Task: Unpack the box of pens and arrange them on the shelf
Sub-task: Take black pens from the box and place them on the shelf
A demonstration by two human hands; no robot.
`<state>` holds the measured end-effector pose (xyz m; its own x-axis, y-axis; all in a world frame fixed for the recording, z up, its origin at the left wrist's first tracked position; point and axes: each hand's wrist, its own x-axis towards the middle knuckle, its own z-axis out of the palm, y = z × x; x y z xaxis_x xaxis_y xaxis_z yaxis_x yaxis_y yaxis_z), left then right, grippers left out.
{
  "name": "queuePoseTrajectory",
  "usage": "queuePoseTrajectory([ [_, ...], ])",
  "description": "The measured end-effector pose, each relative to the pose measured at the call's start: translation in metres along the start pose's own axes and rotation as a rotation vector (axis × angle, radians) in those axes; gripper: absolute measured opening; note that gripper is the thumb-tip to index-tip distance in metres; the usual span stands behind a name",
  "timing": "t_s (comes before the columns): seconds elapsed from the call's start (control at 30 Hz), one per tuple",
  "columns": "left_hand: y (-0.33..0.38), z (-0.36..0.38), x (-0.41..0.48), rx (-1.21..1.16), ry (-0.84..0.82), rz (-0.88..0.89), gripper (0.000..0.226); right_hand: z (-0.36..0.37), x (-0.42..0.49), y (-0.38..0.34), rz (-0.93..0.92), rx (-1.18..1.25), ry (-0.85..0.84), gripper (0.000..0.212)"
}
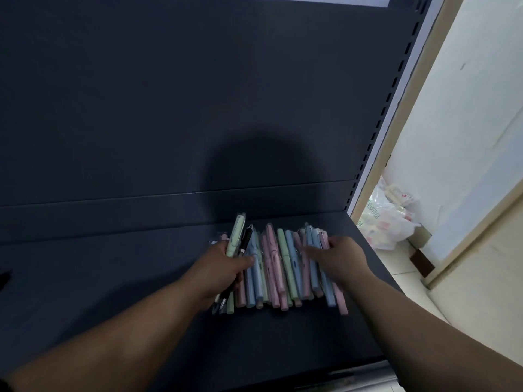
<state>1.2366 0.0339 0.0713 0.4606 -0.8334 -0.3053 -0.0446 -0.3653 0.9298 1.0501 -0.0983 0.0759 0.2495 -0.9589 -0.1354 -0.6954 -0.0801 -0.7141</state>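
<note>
The pastel pens (283, 267), each in a clear sleeve, lie side by side in a loose row on the dark shelf (113, 278), toward its right end, tips pointing at the person. Their near ends are uneven, and a few pink and blue ones at the right stick out further than the rest. The box is not in view.

The left hand (223, 267) grips a green pen (235, 236) and a black pen (245, 241) together, fingers curled round them, at the left end of the row. The right hand (339, 258) rests on the right end, its fingers fairly straight and laid flat over the pens, though the blur hides the detail.

The step in hand looks like adding the two held pens and squaring up the row. To do it well, lay them parallel beside the leftmost pen, then steady one end with a flat hand and nudge the ragged ends level. The sleeves are slippery, so light pressure seems wise.

A white plastic bag (390, 219) lies on the floor beyond the shelf.
</note>
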Motion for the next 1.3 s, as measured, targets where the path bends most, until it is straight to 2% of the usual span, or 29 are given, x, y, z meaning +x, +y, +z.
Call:
queuePoseTrajectory([
  [0.17,-0.003,0.005,0.006,0.037,-0.012,0.016,0.016,-0.006,0.001,0.005,-0.041,-0.097,0.11,0.033],
  [0.33,0.005,0.01,0.007,-0.027,-0.037,0.013,0.014,-0.01,0.003,0.007,-0.076,-0.136,0.123,0.018],
  [0.5,0.009,0.01,0.004,-0.034,-0.047,0.004,0.016,-0.01,0.002,0.018,-0.101,-0.179,0.094,0.012],
  [0.77,0.012,0.009,-0.001,-0.036,-0.058,0.006,0.015,-0.015,0.006,0.013,-0.11,0.022,0.242,0.01],
  [0.83,0.011,0.009,-0.001,-0.034,-0.062,0.011,0.017,-0.015,0.008,0.014,-0.124,-0.042,0.205,0.005],
  [0.9,0.01,0.008,-0.002,-0.03,-0.066,0.009,0.018,-0.013,0.009,0.018,-0.132,-0.199,0.092,0.001],
  [1.0,0.009,0.007,-0.003,-0.029,-0.062,-0.001,0.02,-0.01,0.006,0.024,-0.129,-0.217,-0.055,0.017],
  [1.1,0.006,0.005,-0.006,-0.011,-0.053,-0.014,0.019,-0.009,0.005,0.025,-0.144,-0.19,-0.093,0.043],
  [1.3,0.008,0.007,-0.015,-0.045,-0.088,-0.052,0.019,-0.011,0.004,0.032,-0.158,-0.231,0.003,0.04],
])
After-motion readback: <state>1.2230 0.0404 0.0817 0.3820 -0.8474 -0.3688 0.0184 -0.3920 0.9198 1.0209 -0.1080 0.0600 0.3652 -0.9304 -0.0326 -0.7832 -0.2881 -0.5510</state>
